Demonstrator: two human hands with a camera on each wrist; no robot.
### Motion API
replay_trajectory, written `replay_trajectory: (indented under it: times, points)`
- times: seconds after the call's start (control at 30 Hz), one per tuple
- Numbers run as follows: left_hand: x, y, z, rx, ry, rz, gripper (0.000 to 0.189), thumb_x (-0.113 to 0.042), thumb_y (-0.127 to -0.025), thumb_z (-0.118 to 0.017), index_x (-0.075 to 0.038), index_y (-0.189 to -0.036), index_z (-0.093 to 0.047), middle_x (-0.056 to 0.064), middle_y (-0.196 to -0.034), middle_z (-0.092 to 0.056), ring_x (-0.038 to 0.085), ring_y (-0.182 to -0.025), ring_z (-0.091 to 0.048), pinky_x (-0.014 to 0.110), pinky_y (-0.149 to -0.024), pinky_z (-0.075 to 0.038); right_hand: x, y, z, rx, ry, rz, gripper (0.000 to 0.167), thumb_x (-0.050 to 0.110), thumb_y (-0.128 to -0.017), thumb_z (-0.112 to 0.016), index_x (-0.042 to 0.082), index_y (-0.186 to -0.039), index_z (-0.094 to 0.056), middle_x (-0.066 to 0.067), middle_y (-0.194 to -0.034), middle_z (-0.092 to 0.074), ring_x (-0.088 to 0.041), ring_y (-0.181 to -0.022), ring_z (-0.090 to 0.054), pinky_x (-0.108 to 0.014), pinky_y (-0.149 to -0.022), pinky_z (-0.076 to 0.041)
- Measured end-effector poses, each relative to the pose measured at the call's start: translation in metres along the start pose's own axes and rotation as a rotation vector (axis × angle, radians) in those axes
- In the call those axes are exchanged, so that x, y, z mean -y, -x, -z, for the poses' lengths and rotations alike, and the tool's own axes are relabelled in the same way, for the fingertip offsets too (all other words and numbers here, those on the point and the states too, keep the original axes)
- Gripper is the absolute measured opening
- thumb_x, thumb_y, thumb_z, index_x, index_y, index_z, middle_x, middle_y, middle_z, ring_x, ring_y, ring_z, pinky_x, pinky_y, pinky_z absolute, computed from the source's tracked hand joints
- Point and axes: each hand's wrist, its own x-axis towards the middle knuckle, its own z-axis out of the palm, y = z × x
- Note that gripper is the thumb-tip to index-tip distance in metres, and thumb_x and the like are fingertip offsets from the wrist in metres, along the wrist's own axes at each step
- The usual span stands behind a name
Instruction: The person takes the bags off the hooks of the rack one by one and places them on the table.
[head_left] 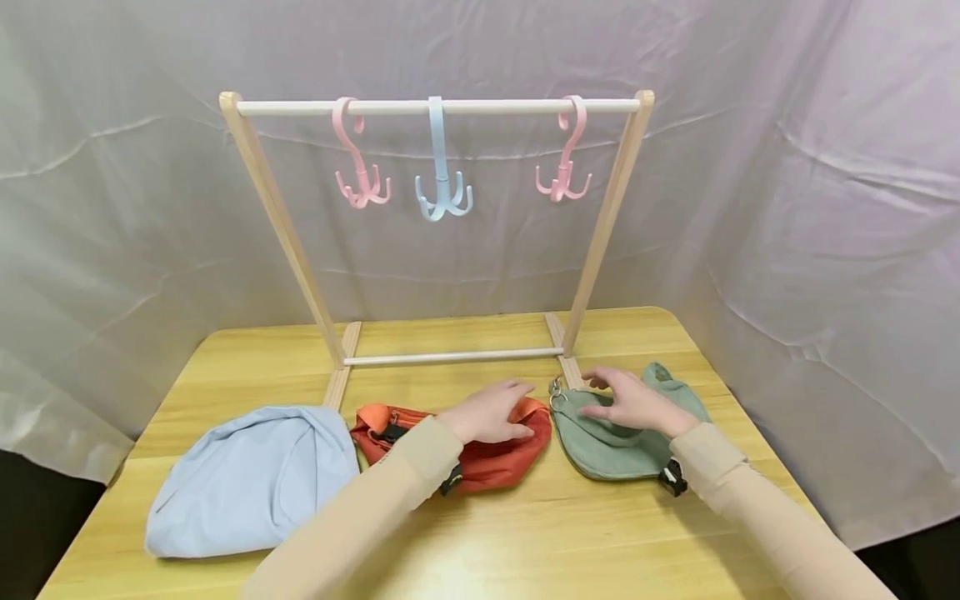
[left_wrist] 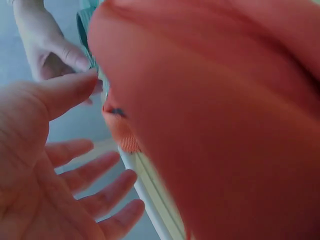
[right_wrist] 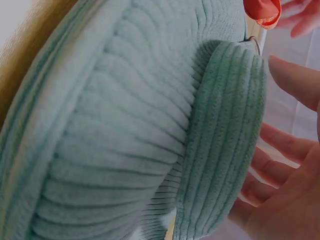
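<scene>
A red waist bag [head_left: 501, 460] with an orange end and a dark buckle lies on the table. Over it hovers my left hand [head_left: 489, 412], fingers loosely bent; the left wrist view shows a gap between this hand [left_wrist: 45, 155] and the red fabric [left_wrist: 200, 110]. To the right lies a green corduroy bag [head_left: 611, 450] with metal rings and a black buckle [head_left: 672, 477]. My right hand [head_left: 637, 403] is spread above it. In the right wrist view its fingers [right_wrist: 277, 170] are beside the ribbed green strap [right_wrist: 225, 135]; whether they touch it, I cannot tell.
A pale blue bag [head_left: 258, 483] lies at the table's left. Behind the bags stands a wooden rack [head_left: 611, 225] with a white top bar [head_left: 487, 107]. Two pink hooks [head_left: 363, 185] and one blue hook [head_left: 441, 179] hang from that bar. Grey curtains surround the table.
</scene>
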Motion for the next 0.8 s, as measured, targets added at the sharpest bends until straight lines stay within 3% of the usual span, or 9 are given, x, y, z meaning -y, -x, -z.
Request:
replay_trajectory:
  times: [0.13, 0.4, 0.8]
  points:
    - [0.013, 0.012, 0.006, 0.035, 0.011, 0.031, 0.070, -0.033, -0.095, -0.070, -0.008, -0.153, -0.041, 0.012, -0.157, -0.044, 0.029, -0.145, -0.044, 0.041, -0.121, -0.035, -0.001, -0.001, 0.000, 0.039, 0.022, 0.002, 0.063, 0.034, -0.090, -0.076, -0.007, -0.132, -0.056, -0.026, -0.128, -0.064, -0.043, -0.115, -0.064, -0.055, -0.096, -0.053]
    - [0.035, 0.031, 0.007, 0.109, -0.006, 0.108, 0.063, -0.031, -0.097, -0.067, -0.010, -0.152, -0.043, 0.011, -0.153, -0.050, 0.028, -0.144, -0.046, 0.042, -0.119, -0.037, -0.005, -0.002, -0.002, 0.067, 0.060, 0.002, 0.046, 0.034, -0.088, -0.078, 0.001, -0.117, -0.066, -0.013, -0.108, -0.070, -0.028, -0.099, -0.066, -0.047, -0.087, -0.055]
    - [0.052, 0.047, 0.007, 0.124, 0.023, 0.165, 0.062, -0.028, -0.096, -0.070, -0.010, -0.150, -0.046, 0.014, -0.155, -0.047, 0.031, -0.145, -0.044, 0.045, -0.118, -0.038, -0.002, -0.003, -0.006, 0.093, 0.086, -0.001, 0.049, 0.035, -0.087, -0.079, -0.001, -0.118, -0.064, -0.016, -0.108, -0.069, -0.030, -0.099, -0.065, -0.050, -0.087, -0.054]
